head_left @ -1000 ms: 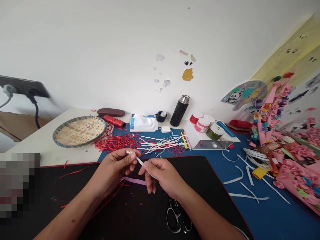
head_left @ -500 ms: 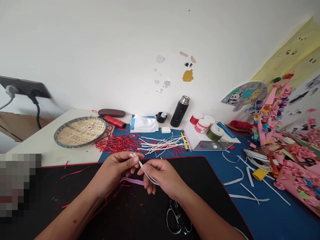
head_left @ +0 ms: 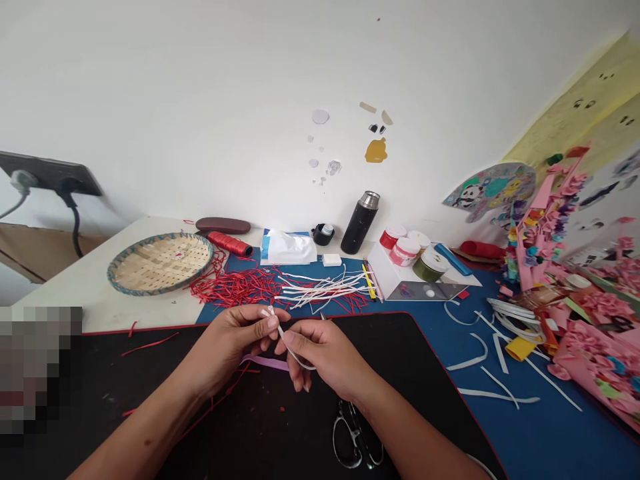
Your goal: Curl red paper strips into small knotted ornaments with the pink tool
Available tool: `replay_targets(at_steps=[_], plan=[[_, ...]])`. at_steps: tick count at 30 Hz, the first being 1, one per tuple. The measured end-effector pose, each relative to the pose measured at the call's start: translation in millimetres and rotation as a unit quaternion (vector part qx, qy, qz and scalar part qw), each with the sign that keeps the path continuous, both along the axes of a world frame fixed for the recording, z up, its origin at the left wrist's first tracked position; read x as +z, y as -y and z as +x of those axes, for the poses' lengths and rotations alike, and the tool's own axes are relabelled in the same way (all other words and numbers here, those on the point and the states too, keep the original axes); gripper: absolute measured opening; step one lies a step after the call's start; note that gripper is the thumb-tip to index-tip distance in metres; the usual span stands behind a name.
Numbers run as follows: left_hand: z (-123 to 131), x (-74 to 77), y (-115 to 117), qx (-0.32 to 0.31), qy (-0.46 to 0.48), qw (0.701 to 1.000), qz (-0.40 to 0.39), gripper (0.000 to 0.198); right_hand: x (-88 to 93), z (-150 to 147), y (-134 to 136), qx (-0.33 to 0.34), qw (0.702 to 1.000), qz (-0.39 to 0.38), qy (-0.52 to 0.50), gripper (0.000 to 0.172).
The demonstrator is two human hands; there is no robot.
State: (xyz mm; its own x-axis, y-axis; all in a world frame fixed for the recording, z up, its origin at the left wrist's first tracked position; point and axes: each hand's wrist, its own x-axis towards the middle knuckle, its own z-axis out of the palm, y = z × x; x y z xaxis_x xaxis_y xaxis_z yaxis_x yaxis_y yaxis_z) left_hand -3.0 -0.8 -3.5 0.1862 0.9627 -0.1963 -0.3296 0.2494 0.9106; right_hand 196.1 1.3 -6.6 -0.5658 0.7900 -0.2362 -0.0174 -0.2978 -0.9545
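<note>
A narrow white cord (head_left: pixel 300 362) runs between my two hands above the black mat. My left hand (head_left: pixel 243 333) pinches it near its end, where two short white tips poke up past the thumb. Just to the right, my right hand (head_left: pixel 320 347) grips the same cord between thumb and fingers, and a loop of it curves over the lower fingers. Beneath the hands lies a purple strip (head_left: pixel 270 362), partly covered by them. Scissors (head_left: pixel 350 440) rest on the mat below my right wrist, their blades hidden.
Behind the hands lie red cords (head_left: pixel 230 287) and white cords (head_left: pixel 325 290). A woven basket (head_left: pixel 160 263) sits at left, near a red thread spool (head_left: pixel 230 243). A black thermos (head_left: pixel 360 223) stands by the wall, beside paint jars (head_left: pixel 405 251). Pink paper flowers (head_left: pixel 595 340) crowd the right.
The white tips at my left fingertips have spread slightly apart. The cord's loop by my right hand has shifted a little; both hands stay nearly in place.
</note>
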Motion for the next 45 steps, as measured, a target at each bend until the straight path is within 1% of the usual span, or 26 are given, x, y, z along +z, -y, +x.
replay_targets(at_steps=[3, 8, 12, 17, 23, 30, 36, 41, 45], plan=[[-0.5, 0.9, 0.2, 0.005, 0.0, 1.0, 0.003, 0.044, -0.5, 0.3, -0.3, 0.0, 1.0, -0.001, -0.003, 0.048], [-0.8, 0.5, 0.4, -0.005, -0.01, 1.0, -0.004, 0.046, -2.0, 1.3, -0.5, 0.014, 1.0, -0.002, -0.003, 0.049], [-1.2, 0.6, 0.7, -0.008, -0.002, 1.0, -0.009, 0.047, -0.9, 1.0, 0.4, 0.01, 1.0, -0.007, -0.008, 0.05], [-1.2, 2.3, 1.8, -0.028, 0.013, 1.0, 0.003, 0.044, -0.4, 0.5, 0.7, 0.008, 0.999, -0.027, -0.041, 0.049], [0.2, 2.5, 2.0, -0.027, 0.02, 0.999, 0.011, 0.043, 0.2, 0.0, 0.9, 0.016, 0.996, -0.05, -0.069, 0.046], [-1.2, 2.2, 2.2, -0.035, 0.022, 0.999, 0.005, 0.043, 3.0, -0.2, 0.5, 0.002, 0.999, -0.024, -0.046, 0.042], [-1.1, 2.3, 2.1, -0.025, 0.016, 1.0, 0.009, 0.045, 4.7, -0.7, 0.6, -0.017, 1.0, 0.002, -0.025, 0.04], [-0.3, 4.9, 3.2, -0.006, 0.043, 0.999, 0.011, 0.041, 4.5, -0.2, 1.2, -0.019, 1.0, 0.008, -0.015, 0.038], [0.7, 6.8, 3.2, 0.017, 0.056, 0.998, 0.01, 0.041, 4.1, 0.4, 0.9, -0.018, 1.0, 0.008, -0.017, 0.04]])
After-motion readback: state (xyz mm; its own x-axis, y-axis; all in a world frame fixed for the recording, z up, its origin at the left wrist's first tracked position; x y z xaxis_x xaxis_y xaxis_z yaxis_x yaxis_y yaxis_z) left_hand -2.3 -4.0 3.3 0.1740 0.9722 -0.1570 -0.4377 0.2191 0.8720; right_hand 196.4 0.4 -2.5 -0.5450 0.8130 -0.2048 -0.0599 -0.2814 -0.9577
